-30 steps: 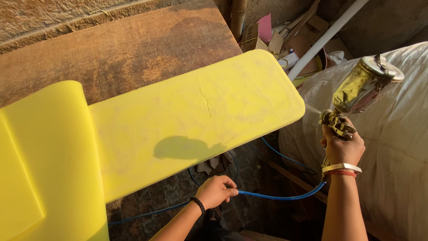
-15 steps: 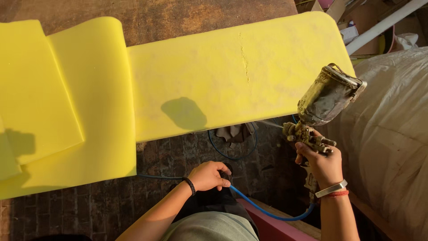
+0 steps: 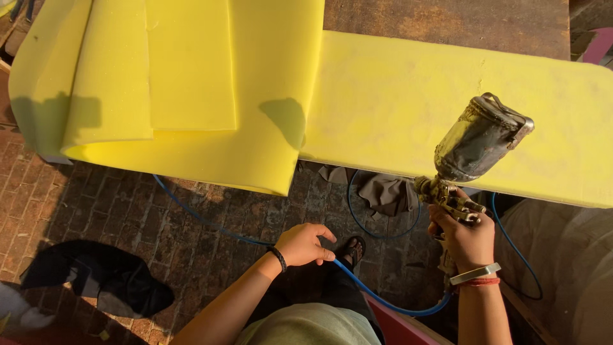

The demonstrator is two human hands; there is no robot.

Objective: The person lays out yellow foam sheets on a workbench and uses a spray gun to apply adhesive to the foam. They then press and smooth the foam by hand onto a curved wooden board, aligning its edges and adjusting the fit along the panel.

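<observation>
Over the brick floor (image 3: 128, 211), at about four o'clock, the right hand (image 3: 465, 239) has its grip closed around a grimy spray gun (image 3: 476, 150), cup up, held over the long yellow foam slab (image 3: 447, 108). At six o'clock the left hand (image 3: 305, 245) loosely curls on the blue hose (image 3: 389, 303). By my reckoning spraying is under way: faint dull patches mark the slab, most looks bare. Folded foam sheets (image 3: 179, 83) lie at eleven o'clock. No packages, labels or signs are visible.
</observation>
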